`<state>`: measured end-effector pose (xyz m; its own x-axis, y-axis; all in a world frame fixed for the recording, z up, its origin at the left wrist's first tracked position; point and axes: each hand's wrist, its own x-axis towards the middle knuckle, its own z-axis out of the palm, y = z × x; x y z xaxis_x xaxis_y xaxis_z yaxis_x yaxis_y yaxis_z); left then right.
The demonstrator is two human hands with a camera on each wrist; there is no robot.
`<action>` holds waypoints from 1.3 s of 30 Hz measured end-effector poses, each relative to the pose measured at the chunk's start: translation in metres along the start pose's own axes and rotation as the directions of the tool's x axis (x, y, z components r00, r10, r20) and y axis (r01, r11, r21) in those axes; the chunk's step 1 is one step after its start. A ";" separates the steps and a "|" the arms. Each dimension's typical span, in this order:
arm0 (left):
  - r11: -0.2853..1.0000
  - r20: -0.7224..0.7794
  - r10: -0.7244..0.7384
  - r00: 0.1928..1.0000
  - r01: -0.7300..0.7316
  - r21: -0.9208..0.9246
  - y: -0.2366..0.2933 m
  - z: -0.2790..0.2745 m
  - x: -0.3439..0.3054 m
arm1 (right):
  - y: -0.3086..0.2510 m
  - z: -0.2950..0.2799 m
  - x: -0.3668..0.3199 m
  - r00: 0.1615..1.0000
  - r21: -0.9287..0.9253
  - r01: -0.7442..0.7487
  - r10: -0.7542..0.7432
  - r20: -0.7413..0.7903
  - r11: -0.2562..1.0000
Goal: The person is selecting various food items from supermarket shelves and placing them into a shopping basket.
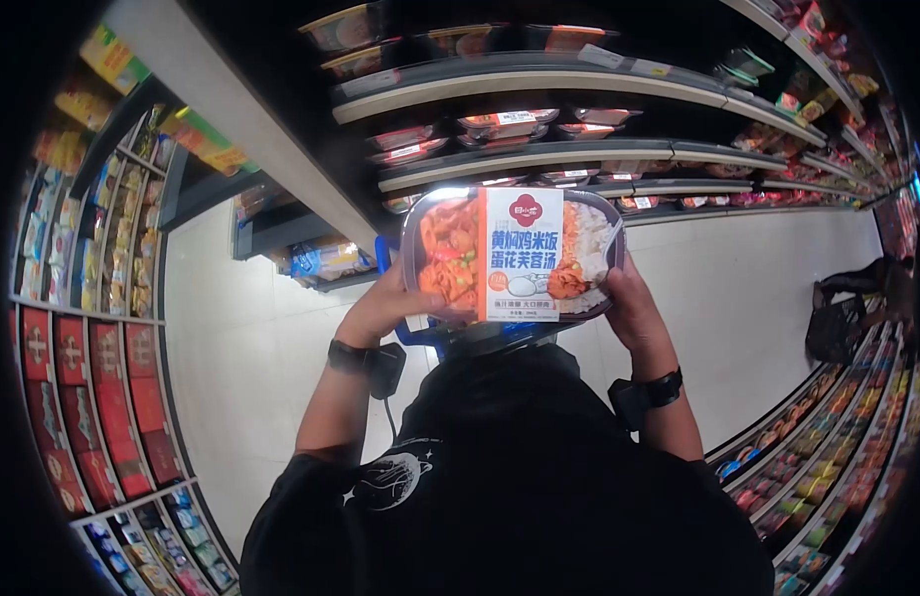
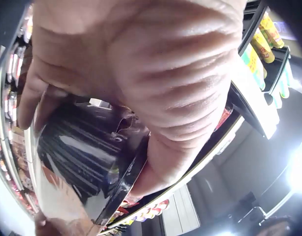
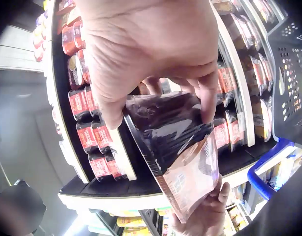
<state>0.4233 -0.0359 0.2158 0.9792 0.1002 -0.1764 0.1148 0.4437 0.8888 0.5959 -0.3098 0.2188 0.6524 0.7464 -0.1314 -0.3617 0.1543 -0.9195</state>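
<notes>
A packaged ready meal (image 1: 520, 223), a dark tray with a clear lid and a white-and-orange printed sleeve, is held up in front of the chest in the head view. Meat in red sauce and white rice show on either side of the sleeve. My left hand (image 1: 385, 303) grips its left end, thumb on the front face. At the opposite end, my right hand (image 1: 634, 308) grips the lower right corner. From the left wrist, the tray's ribbed black side (image 2: 80, 142) shows between thumb and fingers. The right wrist view has the right hand (image 3: 151, 54) spanning the black tray.
Refrigerated shelves (image 1: 579, 84) with stacked packaged meals run across the front. A grey basket (image 3: 291, 83) with a blue handle (image 3: 269, 167) stands close by. Red boxes (image 1: 82, 397) fill shelving at left. Packed racks (image 1: 818, 477) and a dark bag-like object (image 1: 836, 328) are at right.
</notes>
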 end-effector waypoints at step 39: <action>0.984 0.136 -0.065 0.989 0.041 0.174 -0.010 0.029 -0.011 | 0.003 -0.008 -0.025 0.984 0.051 0.071 -0.062 -0.167 0.996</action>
<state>0.4165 -0.0677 0.2208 0.9833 -0.0514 -0.1746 0.1820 0.2856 0.9409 0.5841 -0.3331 0.2158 0.7754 0.6171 -0.1342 -0.3478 0.2399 -0.9064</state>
